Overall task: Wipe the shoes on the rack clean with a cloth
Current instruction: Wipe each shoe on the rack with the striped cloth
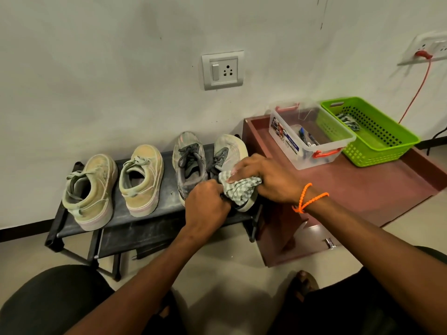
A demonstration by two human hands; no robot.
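A low black shoe rack (142,228) stands against the wall with two pairs on its top shelf. Two beige canvas sneakers (92,189) (142,180) sit at the left. A grey running shoe (188,163) stands beside its mate (229,148), which is tipped onto its side at the right end. My left hand (208,204) grips the heel of that tipped shoe. My right hand (263,177) holds a green-and-white checked cloth (239,189) against the shoe's side. The hands and cloth hide most of its heel.
A maroon cabinet (362,189) stands right of the rack, bearing a clear plastic box (309,139) of small items and a green basket (370,131) holding another cloth. A wall socket (222,70) is above the rack. A red cable (418,90) hangs at the right.
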